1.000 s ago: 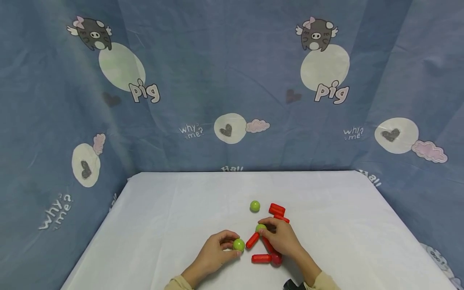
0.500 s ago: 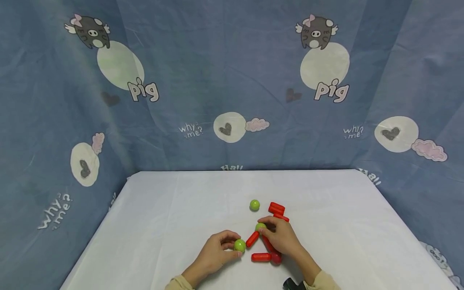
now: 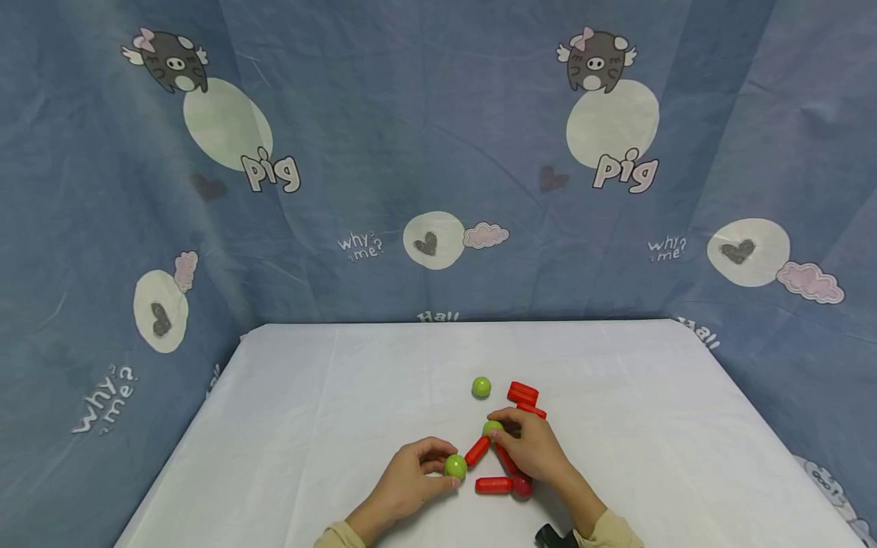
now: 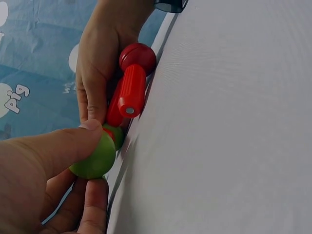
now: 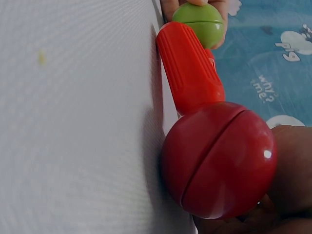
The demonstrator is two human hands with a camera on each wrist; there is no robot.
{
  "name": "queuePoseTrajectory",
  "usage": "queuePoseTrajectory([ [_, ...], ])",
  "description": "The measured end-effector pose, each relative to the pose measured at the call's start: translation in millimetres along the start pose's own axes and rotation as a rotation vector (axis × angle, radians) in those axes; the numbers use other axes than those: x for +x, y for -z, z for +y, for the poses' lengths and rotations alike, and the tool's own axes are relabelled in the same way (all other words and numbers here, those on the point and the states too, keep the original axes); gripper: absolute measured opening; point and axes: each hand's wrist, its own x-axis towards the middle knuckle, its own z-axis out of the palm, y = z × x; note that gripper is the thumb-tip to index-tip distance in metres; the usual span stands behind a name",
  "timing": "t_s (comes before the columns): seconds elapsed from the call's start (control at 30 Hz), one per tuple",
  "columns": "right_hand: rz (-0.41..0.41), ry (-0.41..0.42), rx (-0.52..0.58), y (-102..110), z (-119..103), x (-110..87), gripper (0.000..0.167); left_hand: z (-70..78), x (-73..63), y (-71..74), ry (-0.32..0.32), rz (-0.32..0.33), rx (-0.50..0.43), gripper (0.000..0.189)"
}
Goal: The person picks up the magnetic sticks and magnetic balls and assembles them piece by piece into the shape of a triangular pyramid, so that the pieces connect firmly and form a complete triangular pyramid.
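Note:
My left hand [image 3: 406, 481] pinches a green ball [image 3: 455, 466] between thumb and fingers, right beside the lower end of a slanted red rod [image 3: 477, 452]. My right hand [image 3: 534, 449] grips a second green ball [image 3: 492, 428], where that rod meets another red rod [image 3: 505, 460], partly hidden by the fingers. At this second rod's near end sits a dark red ball [image 5: 219, 161], with a third red rod [image 3: 493, 485] pointing left from it. A round metal tip [image 4: 129, 110] shows on the third rod's free end in the left wrist view.
Behind the right hand lie several loose red rods [image 3: 524, 393], with a loose green ball [image 3: 482, 387] to their left. All rest on a white table [image 3: 370, 396]. A blue printed curtain [image 3: 329, 152] rises behind it. Something black [image 3: 553, 537] shows at the right wrist.
The left hand and its green ball have shifted slightly right and nearer the front. My right hand stays in place on its ball.

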Motion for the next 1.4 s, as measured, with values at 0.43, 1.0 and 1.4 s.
queuePoseTrajectory([
  [0.43,0.008,-0.018,-0.004,0.4,-0.4,-0.1,0.021,1.9,-1.6,-4.9,-0.023,0.007,0.039,0.039],
  [1.0,0.008,-0.025,0.001,-0.5,0.8,2.4,0.021,2.0,-2.1,-7.3,-0.036,0.036,0.049,0.039],
  [1.4,-0.027,0.001,-0.001,3.0,0.4,-2.3,0.038,2.6,-1.3,-7.1,-0.017,0.033,0.085,0.039],
])
